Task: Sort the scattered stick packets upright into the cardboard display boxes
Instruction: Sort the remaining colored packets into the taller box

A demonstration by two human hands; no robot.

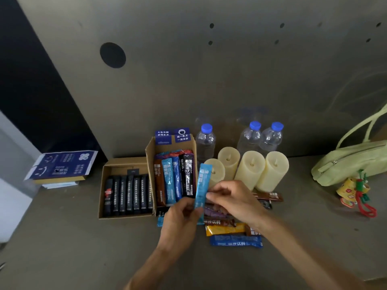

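**One light blue packet in the hands, a small pile left on the table**

Both hands hold one light blue stick packet (pixel 201 187), which stands almost upright just in front of the taller cardboard box (pixel 150 155). The left hand (pixel 181 222) pinches the lower end of the packet between thumb and fingers. The right hand (pixel 229 200) closes its fingertips on the packet's right edge, near the middle. Neither hand holds anything else, as far as I can see.

A good part of the work looks done. The low cardboard box (pixel 103 185) on the left is filled with a row of black packets (pixel 127 194), standing side by side. The taller box already holds several packets in brown, blue, black and red colours (pixel 173 176), all upright or leaning a little. There seems to be some room in it, but I cannot tell how much.

What is left lies on the table (pixel 62 237) under and beside the hands: a purple packet (pixel 213 212), a brown one (pixel 219 222), a yellow packet (pixel 226 229), a dark blue packet (pixel 236 241), and another brown packet (pixel 270 196) near the candles (pixel 251 170). Some more may be hidden under the hands. I judge the task is more than half finished, with the held packet probably going into the taller box beside the other blue ones.
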